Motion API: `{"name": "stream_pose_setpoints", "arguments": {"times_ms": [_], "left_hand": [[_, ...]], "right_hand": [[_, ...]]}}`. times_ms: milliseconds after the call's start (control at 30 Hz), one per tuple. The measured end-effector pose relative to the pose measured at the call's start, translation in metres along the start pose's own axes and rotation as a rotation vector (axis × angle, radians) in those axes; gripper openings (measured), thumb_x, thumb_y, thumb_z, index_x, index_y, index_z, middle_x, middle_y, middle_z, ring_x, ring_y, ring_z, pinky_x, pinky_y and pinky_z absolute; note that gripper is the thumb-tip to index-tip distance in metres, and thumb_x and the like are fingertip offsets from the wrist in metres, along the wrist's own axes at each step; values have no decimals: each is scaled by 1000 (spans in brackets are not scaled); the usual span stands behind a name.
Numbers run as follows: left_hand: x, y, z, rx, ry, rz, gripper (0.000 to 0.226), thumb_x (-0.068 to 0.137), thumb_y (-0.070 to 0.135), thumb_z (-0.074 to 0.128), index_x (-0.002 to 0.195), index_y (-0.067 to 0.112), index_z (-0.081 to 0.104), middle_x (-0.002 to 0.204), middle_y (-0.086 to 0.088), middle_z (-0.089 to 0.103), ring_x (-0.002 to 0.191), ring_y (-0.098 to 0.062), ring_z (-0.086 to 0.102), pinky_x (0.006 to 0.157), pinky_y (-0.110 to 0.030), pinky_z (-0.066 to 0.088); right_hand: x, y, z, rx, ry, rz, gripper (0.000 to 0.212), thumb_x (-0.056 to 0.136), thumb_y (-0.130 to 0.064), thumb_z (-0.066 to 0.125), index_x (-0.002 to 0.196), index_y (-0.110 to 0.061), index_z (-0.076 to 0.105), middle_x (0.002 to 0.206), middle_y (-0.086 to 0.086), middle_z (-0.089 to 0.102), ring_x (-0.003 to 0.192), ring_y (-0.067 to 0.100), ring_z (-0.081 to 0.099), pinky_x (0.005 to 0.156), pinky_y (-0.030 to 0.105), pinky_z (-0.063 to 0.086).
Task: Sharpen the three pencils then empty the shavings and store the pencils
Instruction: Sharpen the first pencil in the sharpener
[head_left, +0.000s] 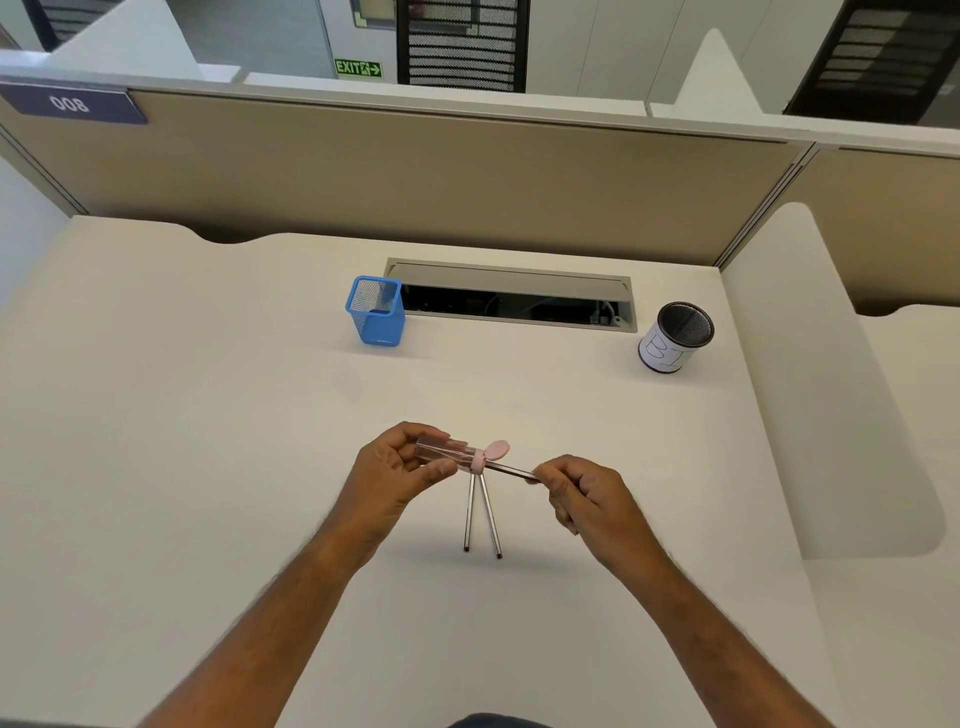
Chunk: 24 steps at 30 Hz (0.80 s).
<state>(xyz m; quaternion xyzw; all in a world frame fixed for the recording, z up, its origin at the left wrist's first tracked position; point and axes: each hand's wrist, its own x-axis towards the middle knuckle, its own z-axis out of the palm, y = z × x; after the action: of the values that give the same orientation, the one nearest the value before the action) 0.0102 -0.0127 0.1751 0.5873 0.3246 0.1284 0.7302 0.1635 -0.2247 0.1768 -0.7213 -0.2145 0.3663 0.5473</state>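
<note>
My left hand (397, 470) grips a clear sharpener (445, 451) with a pink end, its round pink lid flipped open. A grey pencil (511, 471) is stuck into the pink end, and my right hand (582, 493) pinches its other end. Both hands hover above the desk's middle. Two more grey pencils (483, 514) lie on the desk just below the sharpener, spreading apart toward me. A blue mesh holder (375, 317) stands at the back left. A round black mesh cup (675, 338) with a white paper label stands at the back right.
An open cable slot (511, 304) runs along the back of the white desk (208, 415) between the two containers. Beige partition walls (415, 176) close off the back, and a white divider (831, 389) bounds the right side.
</note>
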Motion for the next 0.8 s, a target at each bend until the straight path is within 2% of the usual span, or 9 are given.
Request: {"name": "stream_pose_setpoints", "arguments": {"times_ms": [100,200,333,433,533,633,700,800], "left_hand": [[1,2,-1,-15,24,2,31,87,-3,82,115,8,71,109,-8,85,105,-20,80,90,-23,61],[1,2,0,-38,34,-3,32,87,-2,82,116,8,71,109,-9,85,105,-20,80,90,-23,61],[1,3,1,-42,35,-1,32,88,-2,82,117,6,70,111,-10,84,106,-21,80,90,-24,62],[1,4,2,-32,16,-13,31,88,-1,81,117,5,69,109,-9,85,103,-19,81,88,-23,62],[1,3,3,-17,8,-21,30,88,-1,81,114,8,70,107,-8,85,101,-17,80,87,-22,61],[2,2,2,-25,6,-13,31,88,0,82,116,7,70,111,-10,84,106,-21,80,93,-24,62],[2,2,1,-37,12,-9,32,88,1,82,117,6,70,112,-12,84,108,-23,80,93,-25,61],[2,3,0,-59,28,-11,34,87,5,83,118,7,70,112,-12,84,108,-25,80,93,-25,61]], "right_hand": [[-2,-2,-1,-77,-44,-42,4,105,-26,62,105,-26,67,75,-5,52,68,16,42,63,28,38],[-3,-1,1,-170,-10,-99,11,104,-20,65,100,-30,64,80,-12,62,70,17,52,67,28,43],[-4,0,3,-217,80,-153,15,103,-15,66,99,-29,69,76,-4,69,71,18,64,66,24,45],[-3,0,1,-151,39,-117,18,106,-15,61,91,-21,70,61,5,64,59,23,59,64,29,44],[0,-4,-3,-91,-6,-32,32,110,-26,54,85,-20,72,50,7,55,49,25,48,58,28,40],[3,-7,-4,-69,-41,-15,32,111,-27,50,94,-16,75,55,3,51,49,20,45,55,25,40],[3,-6,-4,-21,-66,-15,24,111,-28,51,103,-15,69,64,-2,49,59,17,43,57,25,38],[1,-7,-6,-39,-89,-42,8,106,-27,58,104,-19,62,75,-8,54,69,17,47,65,31,43]]}}
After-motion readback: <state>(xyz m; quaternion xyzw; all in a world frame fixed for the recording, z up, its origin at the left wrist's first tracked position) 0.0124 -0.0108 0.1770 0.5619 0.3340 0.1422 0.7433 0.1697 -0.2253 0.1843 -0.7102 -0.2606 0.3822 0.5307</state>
